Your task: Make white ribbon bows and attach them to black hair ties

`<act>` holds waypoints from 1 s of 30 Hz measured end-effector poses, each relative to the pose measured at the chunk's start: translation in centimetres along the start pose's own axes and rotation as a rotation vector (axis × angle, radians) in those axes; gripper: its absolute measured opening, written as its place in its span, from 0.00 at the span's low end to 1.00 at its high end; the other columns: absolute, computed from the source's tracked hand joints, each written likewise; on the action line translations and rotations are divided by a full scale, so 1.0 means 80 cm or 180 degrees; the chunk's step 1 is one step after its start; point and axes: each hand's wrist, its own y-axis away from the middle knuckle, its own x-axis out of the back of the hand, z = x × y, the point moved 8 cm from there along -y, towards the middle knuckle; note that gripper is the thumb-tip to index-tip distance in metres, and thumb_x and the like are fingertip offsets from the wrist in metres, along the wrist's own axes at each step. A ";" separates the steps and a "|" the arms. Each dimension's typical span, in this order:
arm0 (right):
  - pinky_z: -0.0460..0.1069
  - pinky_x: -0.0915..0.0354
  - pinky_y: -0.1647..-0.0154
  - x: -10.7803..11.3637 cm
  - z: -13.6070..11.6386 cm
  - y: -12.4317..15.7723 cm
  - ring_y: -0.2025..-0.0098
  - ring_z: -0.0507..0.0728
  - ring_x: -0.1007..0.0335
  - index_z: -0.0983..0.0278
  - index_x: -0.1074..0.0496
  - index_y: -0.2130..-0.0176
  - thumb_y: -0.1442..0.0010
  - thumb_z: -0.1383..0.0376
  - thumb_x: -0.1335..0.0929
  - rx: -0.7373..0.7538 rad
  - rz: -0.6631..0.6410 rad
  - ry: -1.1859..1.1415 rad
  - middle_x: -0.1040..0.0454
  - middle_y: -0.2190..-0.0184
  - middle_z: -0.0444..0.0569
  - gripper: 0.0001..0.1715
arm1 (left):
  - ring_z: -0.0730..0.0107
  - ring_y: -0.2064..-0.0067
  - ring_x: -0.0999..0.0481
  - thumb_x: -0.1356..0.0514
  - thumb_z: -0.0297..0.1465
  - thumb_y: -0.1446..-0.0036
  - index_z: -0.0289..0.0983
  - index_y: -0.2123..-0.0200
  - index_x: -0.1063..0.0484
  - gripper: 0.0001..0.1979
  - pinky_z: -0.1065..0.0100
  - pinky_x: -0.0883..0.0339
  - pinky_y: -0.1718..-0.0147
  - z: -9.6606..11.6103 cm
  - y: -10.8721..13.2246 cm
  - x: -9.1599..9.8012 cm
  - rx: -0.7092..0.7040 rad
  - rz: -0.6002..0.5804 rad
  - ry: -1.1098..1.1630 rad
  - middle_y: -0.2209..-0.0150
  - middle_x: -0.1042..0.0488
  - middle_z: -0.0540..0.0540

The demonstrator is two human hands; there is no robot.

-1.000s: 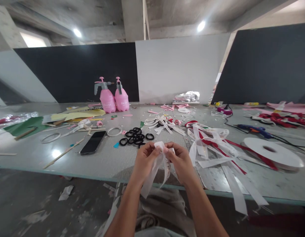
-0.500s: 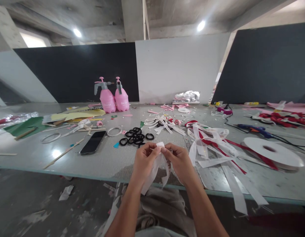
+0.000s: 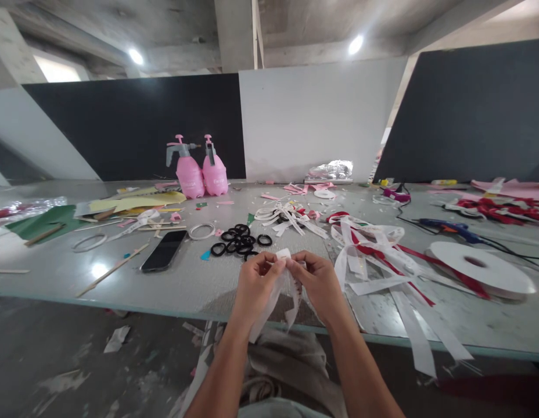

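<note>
Centrally, white ribbon (image 3: 283,254), pinched by both nearly closed hands (image 3: 257,285) (image 3: 317,284), hanging between them

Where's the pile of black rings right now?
Head view, just left of centre: the black rings lie on the table, right of the phone and just beyond the left hand.

White ribbon (image 3: 268,306) – pinched section concealed by left hand (image 3: 256,284) and right hand (image 3: 317,284); its printing too small to read. Nearest black band (image 3: 250,253) partly hidden behind left hand. Pink sheet (image 3: 522,190) – cut off at right edge.
</note>
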 end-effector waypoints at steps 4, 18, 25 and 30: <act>0.44 0.48 0.78 0.001 -0.003 -0.001 0.78 0.48 0.46 0.65 0.25 0.69 0.48 0.51 0.28 0.0078 0.0064 -0.0054 0.35 0.80 0.41 0.19 | 0.76 0.72 0.37 0.37 0.43 0.48 0.34 0.74 0.32 0.17 0.74 0.43 0.71 -0.003 -0.002 -0.005 -0.0014 -0.0108 0.0052 0.76 0.34 0.50; 0.43 0.46 0.80 -0.028 0.003 0.013 0.82 0.47 0.42 0.65 0.33 0.76 0.51 0.56 0.25 -0.0816 -0.0604 -0.1682 0.34 0.83 0.41 0.18 | 0.77 0.75 0.33 0.36 0.42 0.48 0.34 0.64 0.28 0.16 0.74 0.39 0.73 -0.020 0.007 -0.028 0.0715 -0.0706 0.1063 0.75 0.30 0.49; 0.42 0.43 0.78 -0.015 0.003 0.007 0.80 0.47 0.39 0.65 0.30 0.73 0.51 0.57 0.25 -0.0526 -0.0211 -0.1409 0.31 0.80 0.41 0.16 | 0.78 0.72 0.36 0.34 0.40 0.50 0.33 0.67 0.28 0.16 0.76 0.42 0.72 -0.007 0.004 -0.021 0.0200 -0.0485 0.0472 0.73 0.32 0.50; 0.41 0.46 0.80 -0.010 0.002 0.007 0.81 0.45 0.41 0.65 0.30 0.73 0.50 0.57 0.26 -0.0390 -0.0120 -0.1323 0.33 0.82 0.41 0.16 | 0.78 0.73 0.35 0.34 0.38 0.49 0.32 0.72 0.31 0.14 0.74 0.39 0.71 -0.004 0.005 -0.021 0.0223 -0.0440 0.0620 0.74 0.32 0.50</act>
